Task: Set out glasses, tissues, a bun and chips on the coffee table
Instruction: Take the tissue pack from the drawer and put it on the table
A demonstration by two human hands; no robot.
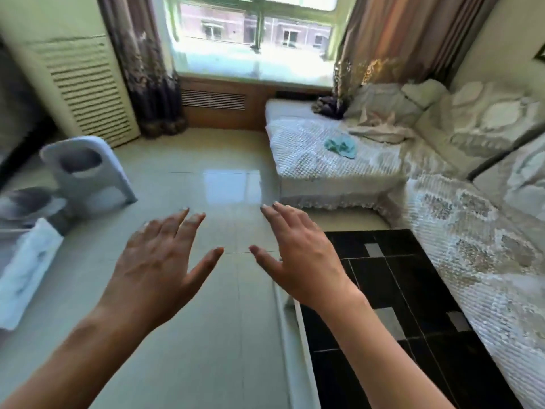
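Observation:
My left hand (160, 255) and my right hand (298, 255) are both held out in front of me over the tiled floor, backs up, fingers spread and straight, holding nothing. A black glossy coffee table (392, 305) with grey rectangles and a white rim lies at the lower right, just beside my right forearm. No glasses, tissues, bun or chips show in the head view.
A sofa (472, 219) with pale lace covers runs along the right, with a teal cloth (342, 146) on its chaise. A light blue plastic stool (88, 175) lies at the left. A standing air conditioner (79, 81) and curtained window are at the back.

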